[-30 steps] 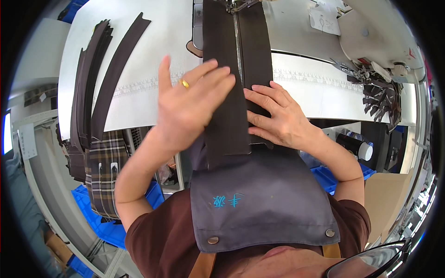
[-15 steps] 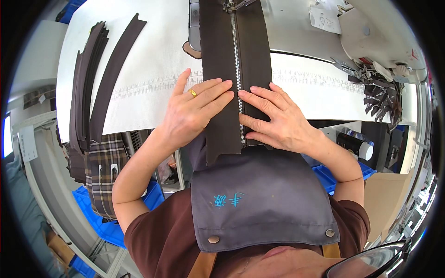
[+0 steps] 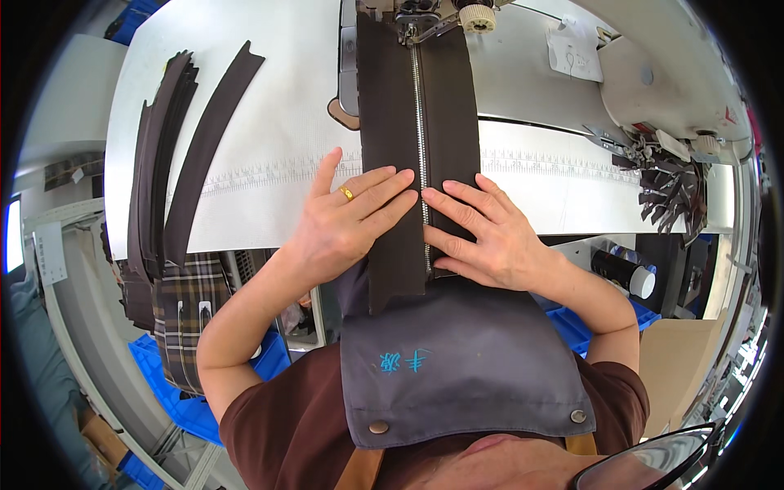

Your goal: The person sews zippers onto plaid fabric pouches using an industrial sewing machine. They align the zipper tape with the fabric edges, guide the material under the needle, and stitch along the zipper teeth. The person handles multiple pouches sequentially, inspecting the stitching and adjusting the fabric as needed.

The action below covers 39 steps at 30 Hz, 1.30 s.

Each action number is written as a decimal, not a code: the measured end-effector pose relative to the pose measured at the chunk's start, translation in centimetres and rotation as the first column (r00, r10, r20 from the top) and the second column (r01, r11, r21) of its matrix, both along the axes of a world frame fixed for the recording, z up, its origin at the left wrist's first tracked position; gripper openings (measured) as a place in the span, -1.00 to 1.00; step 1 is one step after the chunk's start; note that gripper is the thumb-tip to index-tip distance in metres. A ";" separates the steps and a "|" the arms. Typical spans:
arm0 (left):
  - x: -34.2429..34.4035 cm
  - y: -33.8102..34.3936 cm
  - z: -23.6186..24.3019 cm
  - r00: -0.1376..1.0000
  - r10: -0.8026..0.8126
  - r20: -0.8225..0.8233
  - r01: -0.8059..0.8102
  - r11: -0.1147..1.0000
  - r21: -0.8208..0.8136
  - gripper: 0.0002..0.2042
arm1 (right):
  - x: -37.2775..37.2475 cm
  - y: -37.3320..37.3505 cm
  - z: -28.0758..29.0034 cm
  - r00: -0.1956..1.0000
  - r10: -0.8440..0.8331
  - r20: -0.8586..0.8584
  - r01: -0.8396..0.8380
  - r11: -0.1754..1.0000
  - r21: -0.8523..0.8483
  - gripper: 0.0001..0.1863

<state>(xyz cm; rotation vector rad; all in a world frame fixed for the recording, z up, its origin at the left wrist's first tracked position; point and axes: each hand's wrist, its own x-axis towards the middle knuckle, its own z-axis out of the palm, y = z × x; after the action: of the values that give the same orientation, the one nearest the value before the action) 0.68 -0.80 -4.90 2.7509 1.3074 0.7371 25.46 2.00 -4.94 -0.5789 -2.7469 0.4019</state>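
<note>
A long dark brown fabric panel lies lengthwise before me, with a silver metal zipper running down it. Its far end is under the presser foot of a sewing machine. My left hand rests flat on the fabric left of the zipper, fingers stretched out and a gold ring on one. On the other side, my right hand lies with spread fingers, their tips at the zipper's edge. Neither hand grips anything. The panel's near end hangs over the table edge against my grey apron.
Dark fabric strips are stacked at the left, with a single strip beside them. Dark cut pieces bunch at the right below the machine head. Plaid cloth hangs over a blue bin; a black bottle lies at right.
The view has shifted slightly, so the table and fabric sit lower and more of the presser foot shows. Both hands stay flat on the panel, nearly unchanged in pose.
</note>
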 end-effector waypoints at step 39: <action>-0.8 10.6 -0.9 0.983 0.182 -0.008 -0.181 0.982 0.052 -0.65 | -0.7 1.9 0.9 1.000 0.011 -0.017 -0.011 1.000 0.005 -0.51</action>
<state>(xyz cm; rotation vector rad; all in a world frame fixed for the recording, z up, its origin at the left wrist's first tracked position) -0.09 9.82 -5.80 2.7050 1.5805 0.7735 24.73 3.94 -4.05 -0.5569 -2.7349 0.4010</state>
